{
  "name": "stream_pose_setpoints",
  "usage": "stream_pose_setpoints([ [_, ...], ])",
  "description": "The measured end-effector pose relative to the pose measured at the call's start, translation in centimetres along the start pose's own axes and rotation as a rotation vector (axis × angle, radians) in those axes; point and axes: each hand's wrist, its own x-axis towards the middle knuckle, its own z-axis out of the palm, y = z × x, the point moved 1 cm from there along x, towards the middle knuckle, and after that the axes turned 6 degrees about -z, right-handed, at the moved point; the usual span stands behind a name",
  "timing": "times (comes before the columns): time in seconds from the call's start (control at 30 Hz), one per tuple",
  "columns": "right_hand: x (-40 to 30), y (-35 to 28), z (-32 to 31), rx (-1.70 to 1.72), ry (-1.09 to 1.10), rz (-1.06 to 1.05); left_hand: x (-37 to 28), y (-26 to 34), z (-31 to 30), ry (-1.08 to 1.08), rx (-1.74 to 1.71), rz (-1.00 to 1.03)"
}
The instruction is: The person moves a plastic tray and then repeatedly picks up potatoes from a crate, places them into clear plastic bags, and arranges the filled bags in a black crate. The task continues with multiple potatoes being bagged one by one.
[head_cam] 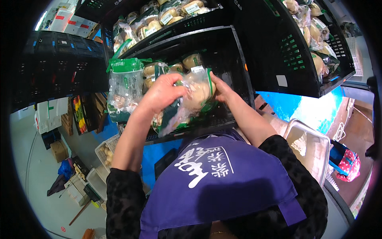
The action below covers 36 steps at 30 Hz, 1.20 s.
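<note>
A clear plastic bag of pale root vegetables, seemingly lotus root (197, 91), is between my hands over a black plastic crate (235, 56). My left hand (167, 92) pinches the bag's loose plastic near its left side. Against the bag's right edge, beside a green strip, rests my right hand (220, 88). More packed bags (153, 71) lie in the crate behind and under it. At the crate's left side is a mostly clear bag with a green top (125, 86), with sliced lotus root pictured on it.
Behind stands another black crate with bagged vegetables (152, 25); a further filled crate (320, 38) is at the right. Stacked black crates (59, 62) are on the left. A whitish plastic tub (310, 149) stands near my right elbow, and a white basket (106, 152) lower left.
</note>
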Motion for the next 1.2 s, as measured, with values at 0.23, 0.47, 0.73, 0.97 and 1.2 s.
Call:
stream_pose_setpoints([
  [0.23,0.7,-0.2,-1.8,-0.084,0.034,-0.061,-3.8,2.1,-5.1,-0.004,-0.057,-0.019],
  [0.47,0.8,-0.9,-2.1,-0.158,0.100,-0.269,-10.3,2.3,-13.6,0.283,-0.291,-0.018],
  [0.73,0.5,-1.1,-1.2,-0.145,0.102,-0.345,-10.9,-20.1,-21.8,0.966,0.868,-0.467],
  [0.97,-3.1,-4.6,1.7,0.435,-0.377,-0.185,-8.8,-15.7,-15.8,0.943,0.964,-0.550],
  [1.2,-5.3,-6.5,6.0,0.316,-0.451,-0.309,-4.7,-0.7,-4.3,0.659,0.299,0.382],
])
